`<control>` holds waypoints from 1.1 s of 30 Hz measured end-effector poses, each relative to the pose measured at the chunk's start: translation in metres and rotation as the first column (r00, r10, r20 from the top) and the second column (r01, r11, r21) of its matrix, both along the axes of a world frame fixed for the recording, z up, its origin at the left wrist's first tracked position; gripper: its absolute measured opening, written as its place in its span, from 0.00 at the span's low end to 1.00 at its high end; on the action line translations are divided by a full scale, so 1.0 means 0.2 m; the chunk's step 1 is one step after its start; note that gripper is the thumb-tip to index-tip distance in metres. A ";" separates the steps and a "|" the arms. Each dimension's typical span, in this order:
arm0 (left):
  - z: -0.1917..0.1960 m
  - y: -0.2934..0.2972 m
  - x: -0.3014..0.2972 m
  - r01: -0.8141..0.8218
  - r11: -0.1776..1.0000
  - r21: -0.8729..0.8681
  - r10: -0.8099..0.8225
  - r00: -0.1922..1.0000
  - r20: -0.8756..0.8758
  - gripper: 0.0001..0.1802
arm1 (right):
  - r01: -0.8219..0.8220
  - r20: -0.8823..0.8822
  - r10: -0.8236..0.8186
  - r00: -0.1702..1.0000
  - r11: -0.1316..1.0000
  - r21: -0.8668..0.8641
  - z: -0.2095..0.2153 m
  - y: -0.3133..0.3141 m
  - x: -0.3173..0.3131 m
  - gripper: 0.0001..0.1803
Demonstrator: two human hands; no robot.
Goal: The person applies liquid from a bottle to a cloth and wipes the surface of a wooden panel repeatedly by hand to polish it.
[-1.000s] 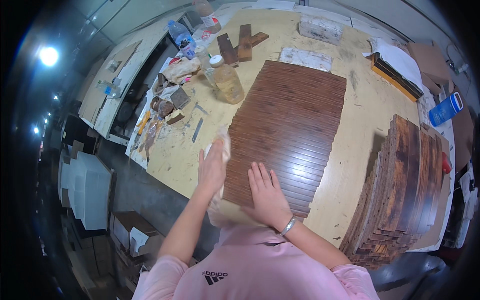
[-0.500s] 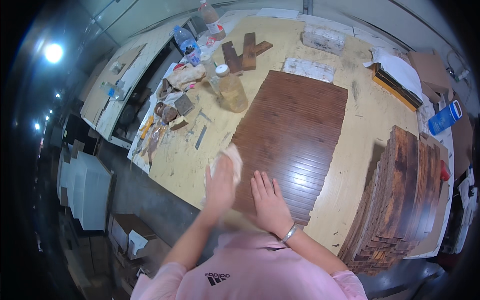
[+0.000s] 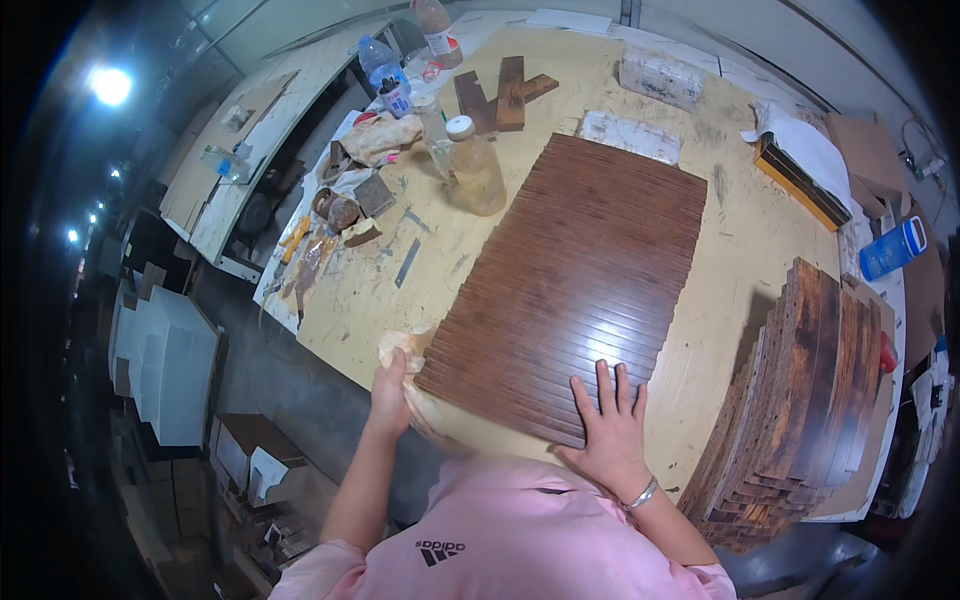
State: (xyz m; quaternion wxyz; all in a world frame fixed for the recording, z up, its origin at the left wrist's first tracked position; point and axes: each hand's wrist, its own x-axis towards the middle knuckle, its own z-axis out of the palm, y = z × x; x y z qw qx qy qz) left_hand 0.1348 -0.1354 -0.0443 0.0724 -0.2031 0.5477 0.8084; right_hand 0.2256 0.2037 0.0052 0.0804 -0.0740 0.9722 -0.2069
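Observation:
In front of me a panel of narrow brown wooden strips (image 3: 570, 270) lies on a pale plywood-topped table (image 3: 350, 330). My left hand (image 3: 391, 395) grips a crumpled cream cloth (image 3: 403, 352) just off the panel's near left corner. Part of that cloth hangs below the fingers. Flat on the near right corner of the panel rests my right hand (image 3: 612, 435), its fingers spread. A silver bracelet (image 3: 642, 493) circles the right wrist.
Tall stacked wood strips (image 3: 800, 380) stand at the right. A capped jar of cloudy liquid (image 3: 475, 175) stands beyond the panel's left edge, near rags (image 3: 380, 138) and plastic bottles (image 3: 384, 75). Loose dark boards (image 3: 510, 95) and a white-wrapped block (image 3: 660, 78) lie farther back.
My left hand has moved with the cloth off the panel, toward me and to the left. My right hand has slid right and its fingers have spread. The panel appears shifted slightly in view.

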 end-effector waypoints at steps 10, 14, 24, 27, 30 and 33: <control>-0.03 0.07 0.05 0.039 0.996 -0.080 -0.041 0.999 -0.027 0.26 | 0.015 -0.112 -0.014 0.994 1.000 0.006 -0.07 0.01 0.01 0.57; 0.06 0.07 0.04 0.150 0.956 -0.251 -0.139 0.988 0.063 0.27 | 0.022 -0.102 -0.020 0.995 0.999 0.024 -0.08 0.01 0.01 0.57; 0.07 0.20 0.22 -0.057 -0.023 -0.998 -0.742 0.670 -0.021 0.36 | 0.045 -0.106 -0.049 0.993 0.998 -0.038 -0.09 -0.01 0.03 0.58; 0.05 0.03 -0.01 -0.018 -0.177 -0.984 -0.581 0.809 0.089 0.35 | 0.070 -0.116 -0.073 0.991 0.997 -0.035 -0.11 0.01 0.03 0.58; -0.08 0.07 0.24 -0.101 -0.066 -0.993 -0.655 0.755 -0.033 0.31 | 0.065 -0.130 -0.070 0.989 0.997 -0.045 -0.10 0.00 0.03 0.58; 0.05 0.15 0.26 0.027 -0.097 -0.995 -0.687 0.721 0.087 0.30 | 0.071 -0.132 -0.079 0.988 0.995 -0.068 -0.10 0.00 0.02 0.57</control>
